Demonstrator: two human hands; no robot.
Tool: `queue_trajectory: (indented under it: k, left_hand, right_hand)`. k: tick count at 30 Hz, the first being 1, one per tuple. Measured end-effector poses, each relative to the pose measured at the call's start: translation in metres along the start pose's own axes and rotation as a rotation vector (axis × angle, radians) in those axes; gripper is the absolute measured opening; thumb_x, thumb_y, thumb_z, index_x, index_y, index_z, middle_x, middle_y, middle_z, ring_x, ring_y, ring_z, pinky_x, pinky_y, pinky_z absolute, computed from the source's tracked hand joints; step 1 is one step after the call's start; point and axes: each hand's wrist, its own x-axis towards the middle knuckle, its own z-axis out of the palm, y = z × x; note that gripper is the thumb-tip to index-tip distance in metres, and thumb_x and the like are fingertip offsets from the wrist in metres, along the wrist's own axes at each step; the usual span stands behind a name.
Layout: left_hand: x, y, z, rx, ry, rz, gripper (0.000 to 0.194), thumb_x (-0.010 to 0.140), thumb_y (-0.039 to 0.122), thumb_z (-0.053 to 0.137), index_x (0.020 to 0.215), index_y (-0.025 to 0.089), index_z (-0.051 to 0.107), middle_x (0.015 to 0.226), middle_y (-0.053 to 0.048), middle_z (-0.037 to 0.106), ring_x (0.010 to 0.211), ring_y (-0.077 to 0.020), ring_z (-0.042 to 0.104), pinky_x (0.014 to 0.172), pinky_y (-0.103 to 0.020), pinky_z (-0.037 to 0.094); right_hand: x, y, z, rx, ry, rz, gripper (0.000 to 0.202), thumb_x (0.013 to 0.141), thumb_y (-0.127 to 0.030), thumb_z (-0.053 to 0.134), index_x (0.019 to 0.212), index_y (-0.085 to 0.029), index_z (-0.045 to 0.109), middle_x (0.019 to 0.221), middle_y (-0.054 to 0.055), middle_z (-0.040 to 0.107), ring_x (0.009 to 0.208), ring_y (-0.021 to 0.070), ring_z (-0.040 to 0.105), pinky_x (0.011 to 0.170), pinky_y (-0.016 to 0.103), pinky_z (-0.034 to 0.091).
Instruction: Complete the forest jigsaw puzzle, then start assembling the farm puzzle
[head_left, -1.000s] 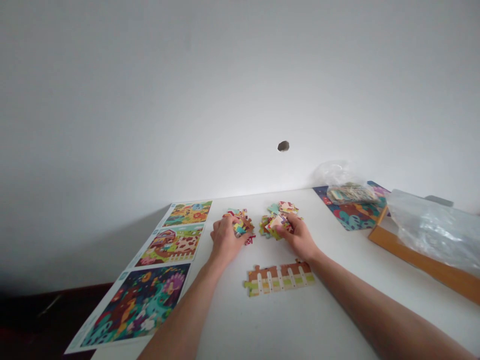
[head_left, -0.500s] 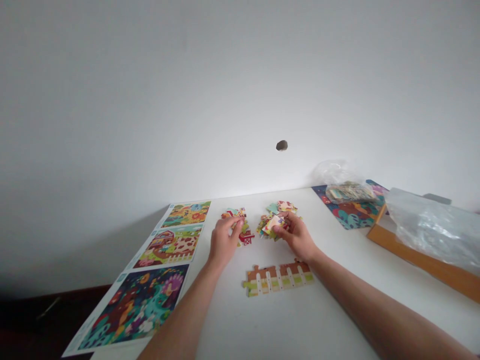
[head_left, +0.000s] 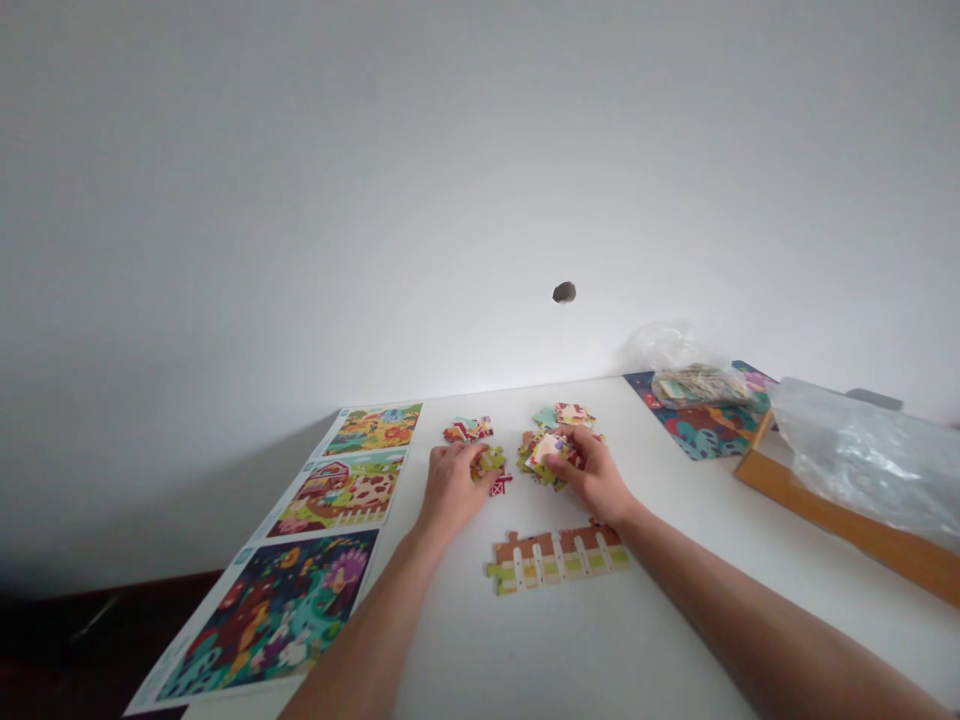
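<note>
My left hand (head_left: pixel 454 484) is closed around the edge of a yellow-green puzzle piece (head_left: pixel 491 461), above a red barn-patterned puzzle piece (head_left: pixel 500 486). Further right, my right hand (head_left: pixel 595 474) pinches a pale puzzle piece (head_left: pixel 549 449) between thumb and fingers, over a heap of mixed pieces. Part of that heap is hidden by the fingers. Nearer to me lies a joined strip of puzzle pieces (head_left: pixel 559 561) showing a white fence on brown and green. Behind the left hand sits a small group of red and orange pieces (head_left: pixel 466 430).
Three picture sheets lie along the left edge: a yellow one (head_left: pixel 373 428), a farm scene (head_left: pixel 339 490) and a dark night scene (head_left: pixel 270 612). At right are a bagged stack of pieces (head_left: pixel 701 385), a dark picture sheet (head_left: pixel 701 432) and a brown box (head_left: pixel 840 525) with clear plastic.
My left hand has shifted slightly down and its fingers now grip the yellow-green piece. The right hand stays nearly in place with its pale piece.
</note>
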Motion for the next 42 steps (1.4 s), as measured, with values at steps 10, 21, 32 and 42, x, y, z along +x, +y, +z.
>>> queue_trajectory:
  k: [10, 21, 32, 42]
  left_hand:
    - [-0.003, -0.001, 0.005, -0.128, -0.028, -0.019, 0.054, 0.07, 0.028, 0.073, 0.123, 0.02, 0.063, 0.107, -0.01, 0.066, 0.106, -0.0292, 0.053, 0.096, -0.044, 0.041]
    - [0.0, 0.017, -0.001, -0.943, -0.042, -0.305, 0.024, 0.069, 0.03, 0.074, 0.089, 0.015, 0.072, 0.082, -0.003, 0.069, 0.072, -0.0176, 0.065, 0.071, -0.032, 0.055]
    - [-0.001, 0.029, -0.011, -1.458, -0.19, -0.434, 0.025, 0.066, 0.028, 0.08, 0.079, 0.012, 0.067, 0.079, -0.003, 0.067, 0.075, -0.0191, 0.07, 0.077, -0.035, 0.058]
    - [0.0, 0.03, -0.012, -1.47, -0.135, -0.442, 0.029, 0.062, 0.027, 0.082, 0.078, 0.012, 0.064, 0.077, -0.001, 0.065, 0.073, -0.0199, 0.07, 0.078, -0.039, 0.059]
  right_hand:
    - [-0.001, -0.002, 0.0, -0.025, -0.036, -0.012, 0.029, 0.082, -0.039, 0.067, 0.102, -0.019, 0.061, 0.094, 0.004, 0.064, 0.086, 0.0225, 0.058, 0.076, 0.031, 0.046]
    - [-0.002, -0.005, 0.001, 0.043, -0.079, 0.027, 0.035, 0.079, -0.04, 0.07, 0.105, -0.017, 0.061, 0.097, 0.005, 0.064, 0.088, 0.0241, 0.058, 0.078, 0.033, 0.046]
    - [-0.002, 0.001, 0.002, 0.19, -0.027, 0.096, 0.037, 0.082, -0.045, 0.07, 0.103, -0.019, 0.055, 0.082, 0.002, 0.064, 0.069, 0.0179, 0.059, 0.061, 0.027, 0.046]
    - [-0.003, -0.004, 0.003, 0.195, 0.053, 0.1, 0.039, 0.082, -0.049, 0.07, 0.101, -0.02, 0.053, 0.079, 0.002, 0.064, 0.065, 0.0175, 0.059, 0.057, 0.026, 0.047]
